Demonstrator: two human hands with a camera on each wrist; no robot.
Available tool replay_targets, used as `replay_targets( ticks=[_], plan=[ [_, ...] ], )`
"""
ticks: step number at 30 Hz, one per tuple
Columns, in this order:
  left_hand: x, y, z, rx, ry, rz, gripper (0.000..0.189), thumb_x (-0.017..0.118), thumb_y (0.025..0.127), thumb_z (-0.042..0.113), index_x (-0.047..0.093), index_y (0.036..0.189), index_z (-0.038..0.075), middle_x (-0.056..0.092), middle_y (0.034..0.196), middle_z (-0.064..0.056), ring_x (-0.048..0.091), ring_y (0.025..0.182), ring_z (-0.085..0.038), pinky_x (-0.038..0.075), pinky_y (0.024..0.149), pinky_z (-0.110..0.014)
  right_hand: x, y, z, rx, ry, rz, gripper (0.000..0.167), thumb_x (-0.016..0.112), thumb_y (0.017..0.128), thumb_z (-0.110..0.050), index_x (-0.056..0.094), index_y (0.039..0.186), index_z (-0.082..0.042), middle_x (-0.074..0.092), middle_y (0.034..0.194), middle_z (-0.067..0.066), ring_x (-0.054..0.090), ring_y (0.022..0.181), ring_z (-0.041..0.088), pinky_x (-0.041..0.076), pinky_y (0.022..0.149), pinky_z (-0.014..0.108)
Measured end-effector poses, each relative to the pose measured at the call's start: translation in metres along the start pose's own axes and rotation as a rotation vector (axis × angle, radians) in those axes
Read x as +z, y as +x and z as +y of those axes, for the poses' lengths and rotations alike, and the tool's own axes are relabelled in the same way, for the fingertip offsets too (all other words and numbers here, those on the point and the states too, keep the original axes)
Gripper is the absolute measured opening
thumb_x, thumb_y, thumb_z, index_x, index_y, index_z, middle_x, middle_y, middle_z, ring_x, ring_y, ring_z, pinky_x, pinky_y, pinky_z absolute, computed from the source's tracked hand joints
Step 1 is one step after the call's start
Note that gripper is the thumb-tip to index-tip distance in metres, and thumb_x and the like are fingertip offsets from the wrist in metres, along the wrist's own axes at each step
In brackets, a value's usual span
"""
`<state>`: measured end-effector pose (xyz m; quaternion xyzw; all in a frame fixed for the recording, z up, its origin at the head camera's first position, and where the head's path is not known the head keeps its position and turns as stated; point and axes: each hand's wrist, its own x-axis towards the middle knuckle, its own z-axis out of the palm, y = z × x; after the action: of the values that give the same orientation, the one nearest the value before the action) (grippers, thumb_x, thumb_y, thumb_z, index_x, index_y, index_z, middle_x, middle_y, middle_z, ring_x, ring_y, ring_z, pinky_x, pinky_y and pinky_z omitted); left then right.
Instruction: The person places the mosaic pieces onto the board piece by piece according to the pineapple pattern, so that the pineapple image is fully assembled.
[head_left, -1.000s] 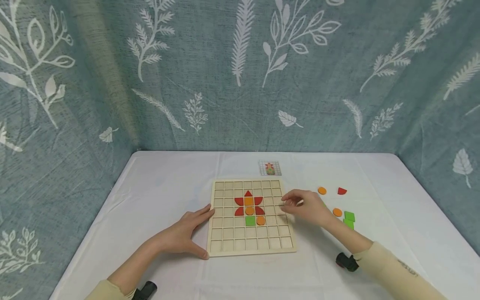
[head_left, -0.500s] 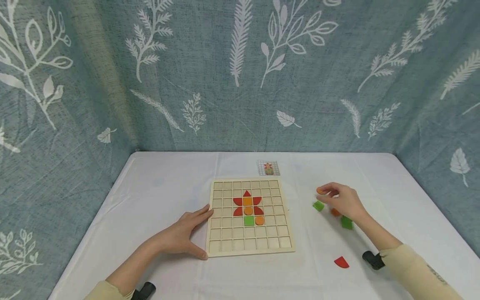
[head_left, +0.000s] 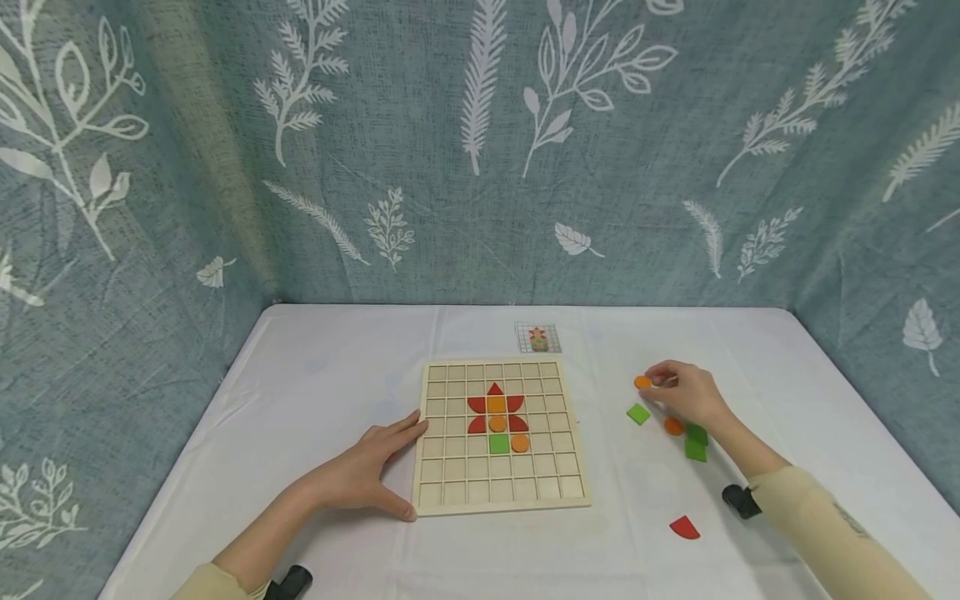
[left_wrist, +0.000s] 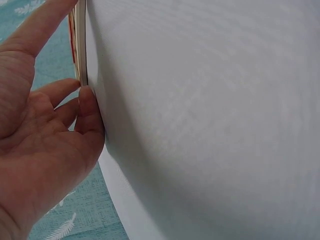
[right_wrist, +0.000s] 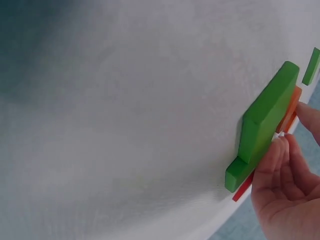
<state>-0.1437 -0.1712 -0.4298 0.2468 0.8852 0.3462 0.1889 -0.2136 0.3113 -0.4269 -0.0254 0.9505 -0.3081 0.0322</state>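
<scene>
My left hand (head_left: pixel 356 471) rests at the left edge of the wooden grid board (head_left: pixel 431 442), thumb and fingers spread along its side. On the board sit a red triangle (head_left: pixel 495 389), several red quarter-circles, an orange square (head_left: pixel 496 405), two orange discs and a green square (head_left: pixel 498 444). Right of the board, my right hand (head_left: pixel 686 393) pinches a loose orange disc (head_left: pixel 642 382) at its side, thumb near and index finger far. In the right wrist view, green squares (right_wrist: pixel 267 120) partly hide the orange pieces (right_wrist: pixel 290 111) by the fingertips.
Loose pieces lie around my right hand: a green square (head_left: pixel 638 414), another orange disc (head_left: pixel 673 427), overlapping green squares (head_left: pixel 696 448) and a red quarter-circle (head_left: pixel 685 527) nearer the front. A small pattern card (head_left: pixel 537 337) lies behind the board.
My right hand has moved right from the board's right edge to the loose orange disc. The front red quarter-circle has come out from under the right arm. My left hand has stayed put.
</scene>
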Motion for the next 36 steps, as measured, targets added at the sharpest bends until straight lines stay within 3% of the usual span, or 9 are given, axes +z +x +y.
replay_targets(
  ticks=[11, 16, 27, 36],
  plan=[
    [0.0, 0.0, 0.0, -0.002, -0.003, -0.003, 0.113, 0.09, 0.063, 0.043, 0.032, 0.152, 0.004, 0.018, 0.161, -0.013, 0.025, 0.137, -0.037, 0.026, 0.106, -0.059, 0.001, 0.003, -0.002, 0.005, -0.027, 0.023, 0.033, 0.074, 0.087, -0.026, 0.069, 0.104, 0.002, 0.068, 0.089, 0.008, 0.059, 0.081, 0.021, 0.047, 0.071, 0.034],
    [-0.001, -0.001, 0.0, 0.011, -0.004, -0.008, 0.113, 0.089, 0.063, 0.044, 0.031, 0.152, 0.004, 0.018, 0.161, -0.014, 0.025, 0.137, -0.038, 0.026, 0.106, -0.059, 0.003, 0.001, -0.006, -0.012, -0.012, 0.057, 0.034, 0.075, 0.086, -0.027, 0.07, 0.105, 0.002, 0.07, 0.091, 0.009, 0.063, 0.082, 0.023, 0.05, 0.073, 0.036],
    [-0.001, -0.001, -0.001, 0.011, -0.002, -0.008, 0.113, 0.089, 0.063, 0.044, 0.031, 0.152, 0.004, 0.018, 0.161, -0.014, 0.025, 0.137, -0.037, 0.026, 0.106, -0.059, 0.03, -0.008, -0.048, -0.042, 0.187, -0.02, 0.036, 0.077, 0.084, -0.032, 0.072, 0.108, -0.005, 0.071, 0.091, 0.003, 0.065, 0.075, 0.016, 0.049, 0.062, 0.031],
    [0.0, -0.001, -0.002, 0.011, 0.0, -0.001, 0.114, 0.089, 0.063, 0.043, 0.031, 0.152, 0.003, 0.018, 0.161, -0.014, 0.024, 0.138, -0.038, 0.025, 0.107, -0.059, 0.051, -0.014, -0.083, -0.023, 0.372, -0.085, 0.036, 0.079, 0.082, -0.03, 0.073, 0.109, -0.007, 0.072, 0.093, 0.002, 0.066, 0.081, 0.017, 0.05, 0.071, 0.031]
  ],
)
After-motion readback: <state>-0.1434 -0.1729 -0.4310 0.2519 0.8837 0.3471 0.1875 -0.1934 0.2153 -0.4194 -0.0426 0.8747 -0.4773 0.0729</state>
